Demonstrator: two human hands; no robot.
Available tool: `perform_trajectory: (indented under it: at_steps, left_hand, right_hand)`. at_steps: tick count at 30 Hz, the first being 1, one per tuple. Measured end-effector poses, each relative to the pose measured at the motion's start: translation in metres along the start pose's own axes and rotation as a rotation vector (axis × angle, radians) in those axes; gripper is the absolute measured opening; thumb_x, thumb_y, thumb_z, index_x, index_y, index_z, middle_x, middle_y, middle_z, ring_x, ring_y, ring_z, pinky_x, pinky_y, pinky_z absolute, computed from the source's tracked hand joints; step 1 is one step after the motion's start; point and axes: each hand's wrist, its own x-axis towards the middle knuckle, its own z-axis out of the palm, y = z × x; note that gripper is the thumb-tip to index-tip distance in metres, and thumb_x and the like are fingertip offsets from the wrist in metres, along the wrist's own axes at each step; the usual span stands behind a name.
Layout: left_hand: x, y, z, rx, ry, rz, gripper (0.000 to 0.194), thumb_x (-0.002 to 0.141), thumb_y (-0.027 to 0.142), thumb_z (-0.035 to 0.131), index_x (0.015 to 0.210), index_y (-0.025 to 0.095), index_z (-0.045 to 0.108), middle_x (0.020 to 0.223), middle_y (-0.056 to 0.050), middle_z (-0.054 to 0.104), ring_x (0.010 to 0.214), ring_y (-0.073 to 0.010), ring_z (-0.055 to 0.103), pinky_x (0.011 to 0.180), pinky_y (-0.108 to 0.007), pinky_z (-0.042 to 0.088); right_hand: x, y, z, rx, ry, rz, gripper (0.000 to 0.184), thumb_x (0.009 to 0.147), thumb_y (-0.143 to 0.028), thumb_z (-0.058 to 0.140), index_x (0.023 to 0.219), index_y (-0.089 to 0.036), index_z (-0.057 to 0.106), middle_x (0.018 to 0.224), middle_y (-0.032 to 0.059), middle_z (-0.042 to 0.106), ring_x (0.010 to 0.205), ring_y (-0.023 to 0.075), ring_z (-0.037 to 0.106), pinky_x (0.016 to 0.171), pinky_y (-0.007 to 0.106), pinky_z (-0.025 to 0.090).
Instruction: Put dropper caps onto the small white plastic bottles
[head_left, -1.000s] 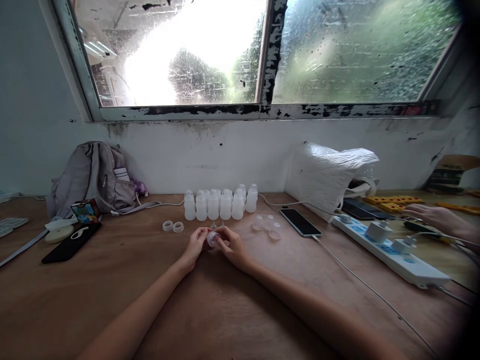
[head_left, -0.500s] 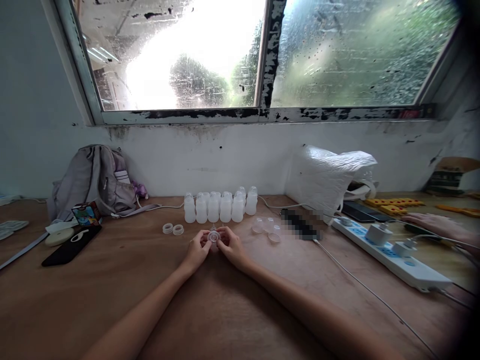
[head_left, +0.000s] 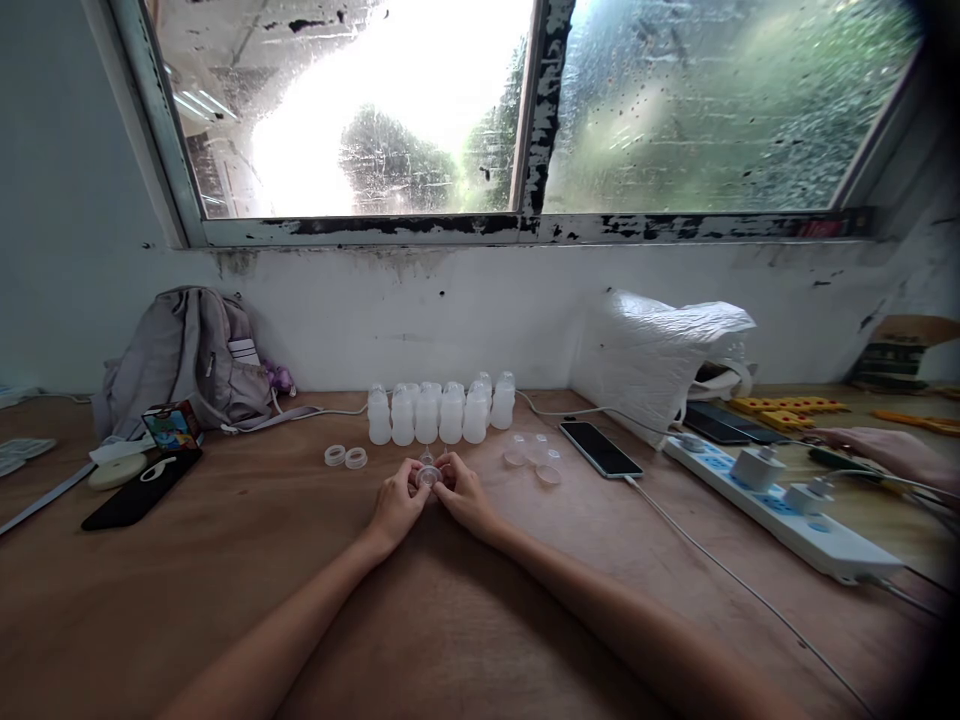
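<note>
Between my fingertips is a clear bottle nipple (head_left: 427,474), its tip pointing away from me and a round rim facing me. My left hand (head_left: 399,500) grips its left side, and my right hand (head_left: 463,497) grips the right side. Just beyond stand several frosted white baby bottles (head_left: 427,418) in close rows. Two white screw rings (head_left: 356,458) lie flat to the left of my hands. On the right, several clear round caps (head_left: 548,474) rest on the wooden table (head_left: 390,640).
A phone (head_left: 602,450) on a cable lies right of the caps, beside a white power strip (head_left: 780,510). Behind it stands a silvery bag (head_left: 637,350). A grey backpack (head_left: 187,360) and a black case (head_left: 142,490) sit left. Another person's hand (head_left: 885,455) is at far right.
My left fingers and thumb have shifted slightly around the nipple's rim. At far right the other person's hand has moved a little. The bottles, rings and caps stay put.
</note>
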Motion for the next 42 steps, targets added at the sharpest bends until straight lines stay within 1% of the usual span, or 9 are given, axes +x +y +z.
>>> perform_trajectory:
  at_steps: [3,5,8,11,13,17,21,29,42]
  left_hand:
    - [0.000,0.000,0.002,0.033,0.008,-0.006,0.011,0.070,0.022,0.049,0.081,0.021,0.051,0.064,0.002,0.058,0.058,-0.0123,0.054,0.055,-0.021,0.037]
    - [0.001,-0.001,0.002,0.024,0.018,-0.008,0.011,0.069,0.022,0.050,0.080,0.021,0.050,0.063,0.002,0.057,0.057,-0.0120,0.054,0.055,-0.020,0.037]
    - [0.001,-0.004,0.000,-0.044,0.028,-0.017,0.012,0.070,0.024,0.050,0.082,0.020,0.051,0.070,0.001,0.060,0.061,-0.0125,0.056,0.058,-0.021,0.039]
    - [0.002,-0.004,-0.002,-0.122,0.024,-0.016,0.015,0.073,0.030,0.048,0.084,0.020,0.053,0.074,-0.002,0.062,0.066,-0.0139,0.057,0.061,-0.021,0.040]
    - [0.002,-0.004,-0.003,-0.148,0.020,-0.022,0.017,0.075,0.033,0.046,0.081,0.019,0.054,0.072,-0.002,0.062,0.065,-0.0142,0.057,0.060,-0.022,0.041]
    - [0.001,-0.003,-0.001,-0.147,0.008,-0.033,0.019,0.077,0.035,0.043,0.072,0.018,0.051,0.065,-0.001,0.060,0.059,-0.0130,0.056,0.056,-0.021,0.039]
    - [0.001,-0.002,0.002,-0.150,0.009,-0.049,0.020,0.077,0.035,0.042,0.069,0.018,0.048,0.059,0.001,0.057,0.054,-0.0117,0.054,0.052,-0.020,0.037]
    - [0.002,-0.002,0.003,-0.148,-0.026,-0.105,0.020,0.075,0.037,0.045,0.069,0.018,0.048,0.057,0.001,0.056,0.049,-0.0112,0.053,0.048,-0.020,0.036]
    - [0.001,-0.005,0.005,-0.129,-0.012,-0.062,0.021,0.077,0.037,0.042,0.070,0.019,0.050,0.060,0.000,0.058,0.050,-0.0120,0.053,0.049,-0.020,0.037]
  right_hand:
    - [0.000,0.002,0.000,-0.010,0.012,-0.006,0.014,0.067,-0.013,0.045,0.080,-0.017,0.047,0.057,-0.0056,0.047,0.050,0.0076,0.042,0.047,0.018,0.033]
    - [0.000,0.001,0.000,-0.002,0.001,-0.002,0.014,0.068,-0.014,0.046,0.081,-0.017,0.047,0.059,-0.0048,0.049,0.052,0.0080,0.044,0.048,0.018,0.034]
    - [0.000,-0.003,-0.002,0.024,-0.029,0.012,0.015,0.071,-0.018,0.047,0.086,-0.017,0.048,0.065,-0.0023,0.054,0.056,0.0093,0.049,0.051,0.020,0.038]
    - [0.000,-0.007,-0.003,0.043,-0.055,0.029,0.017,0.076,-0.027,0.045,0.089,-0.017,0.050,0.067,-0.0007,0.056,0.055,0.0095,0.050,0.052,0.021,0.041]
    - [0.000,-0.007,-0.003,0.043,-0.065,0.039,0.020,0.078,-0.031,0.043,0.087,-0.016,0.052,0.065,-0.0003,0.056,0.051,0.0092,0.050,0.050,0.021,0.041]
    - [0.001,-0.003,-0.002,0.009,-0.046,0.054,0.023,0.079,-0.035,0.042,0.074,-0.016,0.054,0.058,-0.0008,0.053,0.049,0.0092,0.048,0.046,0.020,0.039]
    - [0.002,0.002,-0.002,0.008,-0.028,0.059,0.024,0.078,-0.036,0.043,0.069,-0.016,0.054,0.055,-0.0010,0.053,0.049,0.0095,0.048,0.044,0.019,0.039]
    - [0.004,0.005,-0.002,0.033,-0.055,0.070,0.024,0.076,-0.037,0.046,0.073,-0.015,0.055,0.056,-0.0006,0.055,0.050,0.0101,0.050,0.045,0.020,0.040]
    - [0.004,0.005,-0.002,-0.004,-0.046,0.068,0.021,0.075,-0.035,0.047,0.068,-0.016,0.052,0.054,-0.0015,0.053,0.048,0.0098,0.048,0.043,0.020,0.038]
